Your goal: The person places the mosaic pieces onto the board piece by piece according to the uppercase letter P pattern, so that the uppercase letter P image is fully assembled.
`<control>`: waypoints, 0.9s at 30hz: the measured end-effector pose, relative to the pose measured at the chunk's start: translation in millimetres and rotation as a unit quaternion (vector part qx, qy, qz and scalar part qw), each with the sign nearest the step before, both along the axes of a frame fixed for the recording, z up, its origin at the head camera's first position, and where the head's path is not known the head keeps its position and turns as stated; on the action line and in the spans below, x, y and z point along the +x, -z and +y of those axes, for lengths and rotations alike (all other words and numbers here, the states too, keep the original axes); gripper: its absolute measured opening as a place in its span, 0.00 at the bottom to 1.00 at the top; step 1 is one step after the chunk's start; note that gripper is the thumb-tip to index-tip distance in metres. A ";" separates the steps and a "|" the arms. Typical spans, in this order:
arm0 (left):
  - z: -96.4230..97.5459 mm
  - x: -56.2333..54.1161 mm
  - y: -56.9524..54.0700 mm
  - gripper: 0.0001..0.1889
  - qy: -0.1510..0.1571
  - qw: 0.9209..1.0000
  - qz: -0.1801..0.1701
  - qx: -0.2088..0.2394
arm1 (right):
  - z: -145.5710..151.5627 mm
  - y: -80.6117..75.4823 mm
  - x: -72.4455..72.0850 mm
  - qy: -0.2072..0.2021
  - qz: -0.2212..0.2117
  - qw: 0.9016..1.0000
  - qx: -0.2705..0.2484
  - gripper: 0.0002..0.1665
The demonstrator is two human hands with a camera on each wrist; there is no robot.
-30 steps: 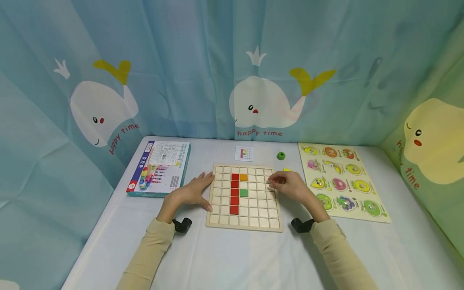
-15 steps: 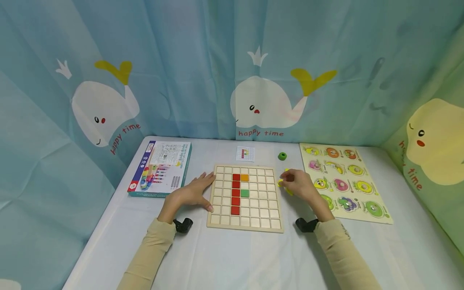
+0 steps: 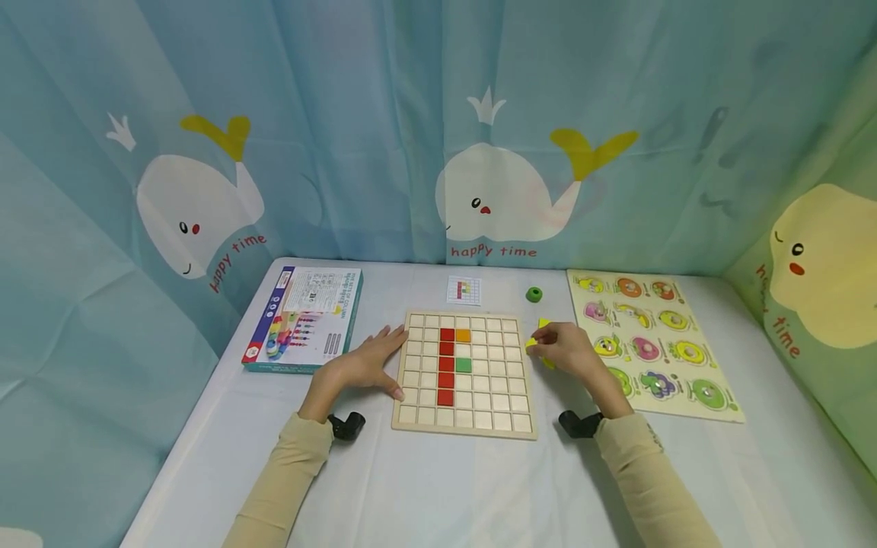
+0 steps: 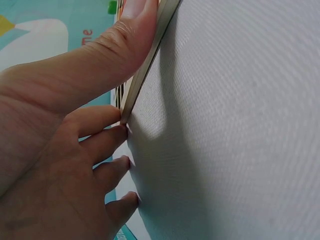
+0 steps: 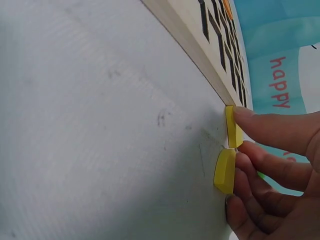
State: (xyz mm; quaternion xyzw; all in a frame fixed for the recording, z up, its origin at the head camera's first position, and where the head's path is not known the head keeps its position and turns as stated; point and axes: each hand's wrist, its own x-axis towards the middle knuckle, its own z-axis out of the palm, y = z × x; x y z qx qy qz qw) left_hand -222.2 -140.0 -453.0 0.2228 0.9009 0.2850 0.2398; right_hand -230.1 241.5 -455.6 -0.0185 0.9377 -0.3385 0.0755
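A wooden grid board (image 3: 482, 384) lies on the white table, holding a column of several red tiles (image 3: 446, 364), an orange tile (image 3: 463, 336) and a green tile (image 3: 464, 365). My left hand (image 3: 366, 363) rests against the board's left edge with its fingers spread; in the left wrist view, the thumb (image 4: 120, 45) lies along that edge. Just right of the board, my right hand (image 3: 567, 350) pinches a yellow tile (image 5: 230, 126) between thumb and index finger. Another yellow tile (image 5: 224, 171) sits under the other fingers, and more yellow (image 3: 543, 323) shows behind the hand.
Behind the board lies a small pattern card (image 3: 464, 291), with a green bead (image 3: 534, 294) to its right. A toy box (image 3: 304, 320) is at the left, a fruit puzzle board (image 3: 647, 342) at the right. A curtain (image 3: 384, 152) hangs behind the table.
My right hand has moved right, from over the board's right edge to the yellow tiles beside it, and now grips one. The left hand stays at the board's left edge.
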 end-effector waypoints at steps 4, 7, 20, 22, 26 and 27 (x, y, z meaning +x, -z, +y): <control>0.1 0.8 -0.7 0.60 -0.001 1.000 0.001 0.000 | -0.5 -0.2 -0.4 0.006 -0.009 1.000 -0.001 0.18; -0.2 0.9 -0.4 0.60 0.003 1.000 0.002 0.004 | -0.9 0.9 0.2 0.012 -0.016 1.000 -0.004 0.18; -0.4 1.3 -0.6 0.60 0.003 1.000 0.002 0.003 | -10.1 3.2 6.0 -0.036 0.078 0.996 -0.024 0.09; 0.1 1.0 -0.6 0.60 0.004 1.000 -0.001 0.001 | -11.4 3.8 8.9 -0.054 0.087 0.994 -0.023 0.09; 0.1 0.6 -0.6 0.60 0.005 1.000 -0.001 -0.001 | -13.2 5.2 12.5 -0.066 0.114 0.991 -0.018 0.11; 0.0 0.6 -0.6 0.60 0.004 1.000 0.001 -0.001 | -13.6 5.5 12.9 -0.066 0.121 0.990 -0.018 0.11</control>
